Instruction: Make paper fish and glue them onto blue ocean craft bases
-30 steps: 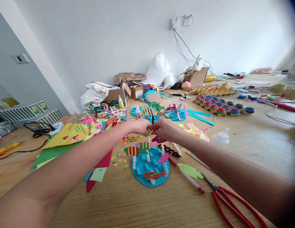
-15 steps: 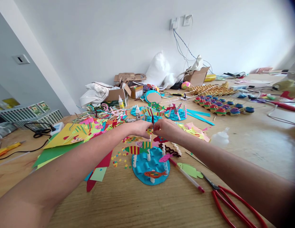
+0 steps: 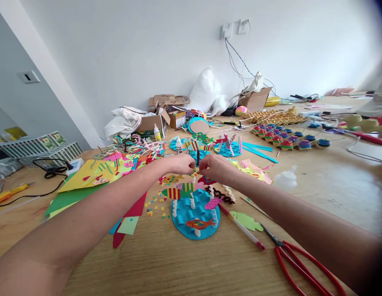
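My left hand (image 3: 182,163) and my right hand (image 3: 214,166) meet fingertip to fingertip above the table, both pinched on a small yellowish paper piece (image 3: 196,169) between them. A dark red twisted pipe cleaner (image 3: 197,156) stands just behind the fingertips. Below the hands lies a blue paper disc (image 3: 195,213) with white coiled posts and paper fish: a striped fish (image 3: 176,193), a pink fish (image 3: 212,203) and an orange fish (image 3: 199,224).
Red-handled scissors (image 3: 297,263) and a red-tipped pen (image 3: 242,228) lie at the right front. A green paper fish (image 3: 247,221) sits beside the pen. Coloured paper sheets (image 3: 86,176) spread left. Cardboard boxes (image 3: 154,121), glue bottles (image 3: 156,132) and painted egg-carton pieces (image 3: 286,137) fill the back.
The fingertips have shifted slightly around the small paper piece and the hands sit a little lower and closer; everything on the table stays where it was.
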Tool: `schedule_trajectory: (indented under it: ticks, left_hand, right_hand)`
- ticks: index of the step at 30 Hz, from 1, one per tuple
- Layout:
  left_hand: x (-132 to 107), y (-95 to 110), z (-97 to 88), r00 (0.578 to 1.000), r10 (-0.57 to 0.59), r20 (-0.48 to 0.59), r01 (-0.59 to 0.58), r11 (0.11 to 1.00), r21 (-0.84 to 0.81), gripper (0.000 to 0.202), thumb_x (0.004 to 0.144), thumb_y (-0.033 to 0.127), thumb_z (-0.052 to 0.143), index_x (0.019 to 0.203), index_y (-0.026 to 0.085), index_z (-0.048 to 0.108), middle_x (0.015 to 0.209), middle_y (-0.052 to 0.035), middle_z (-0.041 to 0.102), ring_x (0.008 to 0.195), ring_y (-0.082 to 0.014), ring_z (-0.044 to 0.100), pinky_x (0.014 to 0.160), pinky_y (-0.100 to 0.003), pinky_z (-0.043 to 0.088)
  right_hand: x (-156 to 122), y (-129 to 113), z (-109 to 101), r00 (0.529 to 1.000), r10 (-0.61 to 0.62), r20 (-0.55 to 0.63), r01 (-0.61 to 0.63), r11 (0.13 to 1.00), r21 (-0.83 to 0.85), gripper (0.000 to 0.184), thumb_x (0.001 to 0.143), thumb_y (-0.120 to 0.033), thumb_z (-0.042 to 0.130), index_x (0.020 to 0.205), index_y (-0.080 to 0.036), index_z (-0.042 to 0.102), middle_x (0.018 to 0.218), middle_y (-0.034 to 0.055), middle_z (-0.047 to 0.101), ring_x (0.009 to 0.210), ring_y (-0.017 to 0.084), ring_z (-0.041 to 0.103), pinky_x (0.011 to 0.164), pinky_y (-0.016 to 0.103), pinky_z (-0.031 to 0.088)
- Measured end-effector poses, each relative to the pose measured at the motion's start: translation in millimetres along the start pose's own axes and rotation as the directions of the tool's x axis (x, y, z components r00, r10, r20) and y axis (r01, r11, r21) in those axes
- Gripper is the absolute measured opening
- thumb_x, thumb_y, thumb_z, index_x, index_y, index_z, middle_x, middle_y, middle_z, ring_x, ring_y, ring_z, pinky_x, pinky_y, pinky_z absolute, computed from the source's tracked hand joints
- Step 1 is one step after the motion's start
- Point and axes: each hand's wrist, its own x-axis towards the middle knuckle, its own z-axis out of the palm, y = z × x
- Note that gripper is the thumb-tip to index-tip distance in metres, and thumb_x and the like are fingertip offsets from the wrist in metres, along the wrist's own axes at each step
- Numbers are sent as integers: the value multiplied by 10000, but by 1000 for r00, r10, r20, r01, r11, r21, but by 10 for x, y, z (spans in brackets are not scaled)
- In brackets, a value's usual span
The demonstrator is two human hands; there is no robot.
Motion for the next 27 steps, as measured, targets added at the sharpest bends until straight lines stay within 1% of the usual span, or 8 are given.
schedule_trajectory:
  ticks: [5, 9, 13, 18, 22, 27]
  left_hand:
    - [-3, 2, -1, 1000, 13, -14, -13, 1000, 8, 223, 692, 149, 458, 833, 168, 630, 768, -17, 636, 648, -123, 533, 532, -195, 349]
    - [11, 17, 7, 999, 14, -43, -12, 1000, 26, 184, 671, 125, 477, 759, 168, 633, 696, -3, 617, 605, -117, 505, 523, -202, 330]
    - [27, 33, 25, 997, 4, -71, -3, 1000, 20, 142, 657, 123, 493, 710, 165, 618, 638, 12, 586, 572, -113, 478, 502, -208, 305]
    - [38, 21, 45, 997, -6, -81, 5, 1000, -15, 105, 663, 131, 506, 690, 159, 604, 616, 22, 567, 559, -103, 465, 486, -200, 291]
    - [48, 8, 53, 997, -14, -79, 10, 998, -58, 94, 664, 145, 525, 703, 164, 608, 626, 31, 582, 567, -99, 470, 491, -191, 299]
    - [65, -2, 67, 997, -30, -65, 21, 990, -136, 144, 665, 155, 531, 770, 159, 629, 718, 25, 634, 619, -105, 505, 521, -182, 332]
  right_hand:
    - [-10, -15, -15, 1000, 8, 4, -8, 1000, -4, 123, 699, -266, 561, 712, -231, 678, 765, 18, 663, 742, 167, 583, 542, 218, 338]
    - [-17, -34, -24, 1000, 22, 20, -22, 1000, 0, 122, 707, -270, 555, 715, -231, 669, 730, 9, 665, 704, 155, 586, 525, 215, 335]
    - [-6, -51, -15, 999, 32, 24, -32, 999, -3, 130, 698, -283, 560, 766, -240, 662, 745, 1, 670, 727, 152, 591, 528, 209, 338]
    - [29, -81, -20, 998, 56, 32, -55, 998, -34, 175, 677, -341, 570, 763, -233, 676, 734, 25, 672, 733, 177, 600, 519, 225, 339]
    - [75, -89, -16, 997, 56, 55, -53, 996, -68, 195, 657, -370, 581, 762, -253, 695, 744, 22, 679, 733, 180, 607, 517, 228, 348]
    - [138, -115, 26, 994, 79, 81, -68, 989, -129, 213, 621, -398, 602, 729, -249, 709, 767, 37, 691, 735, 184, 612, 524, 228, 362]
